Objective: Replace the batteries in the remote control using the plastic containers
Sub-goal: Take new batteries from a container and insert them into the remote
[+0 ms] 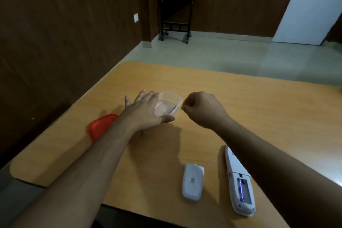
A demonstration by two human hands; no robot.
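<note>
Roughly midway: white plastic remote control (pixel 238 181) at 5 o'clock on wooden surface (pixel 259 109), w/ loose white battery cover (pixel 193 181) beside it and one battery seated, while left hand (pixel 146 111) lies flat-fingered against clear plastic container (pixel 169 105) at centre, red lid (pixel 100 126) off at 9 o'clock; right grip (pixel 200 108) curled, contents unclear.

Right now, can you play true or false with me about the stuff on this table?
1. The remote lies with its battery slot open. True.
2. The battery cover is clipped onto the remote. False: it lies apart, to the remote's left.
3. The left hand rests flat beside the clear box. True.
4. The red lid is on the box. False: it lies on the table, under the left forearm.
5. The right hand is spread flat. False: its fingers are curled.
</note>
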